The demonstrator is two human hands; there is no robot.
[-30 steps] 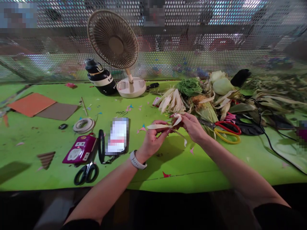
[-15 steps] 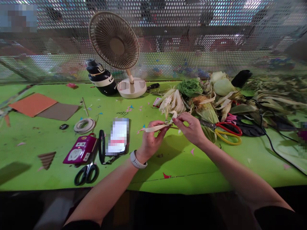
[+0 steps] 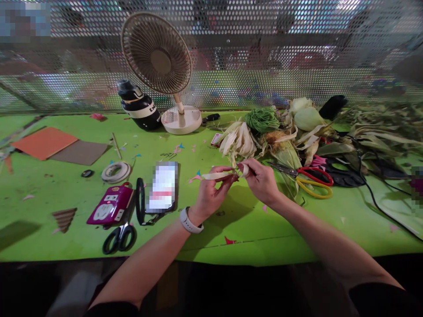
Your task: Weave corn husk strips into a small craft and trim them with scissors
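Between thumb and fingers, my left hand (image 3: 213, 189) pinches a pale strip of corn husk (image 3: 218, 175) that points left. My right hand (image 3: 262, 180) is closed on a curled pale end of husk, close against the left fingertips. Whether the two ends are one strip is hidden by the fingers. Just behind the hands lies a bundle of pale dried husks (image 3: 238, 141), with a bunch of green strands (image 3: 261, 119) beyond it. Scissors with red and yellow handles (image 3: 313, 182) rest right of my right hand.
Left of my hands lie a phone (image 3: 162, 187), black-handled scissors (image 3: 119, 238), a purple box (image 3: 112, 204) and a tape roll (image 3: 115, 172). A fan (image 3: 181, 121) and a black bottle (image 3: 142, 110) stand before the perforated metal screen (image 3: 231, 66). More husks (image 3: 380, 132) pile up at right.
My right hand has turned and curled its fingers more, drawing the husk end into a tighter loop. My left hand stays nearly in place, still pinching the strip.
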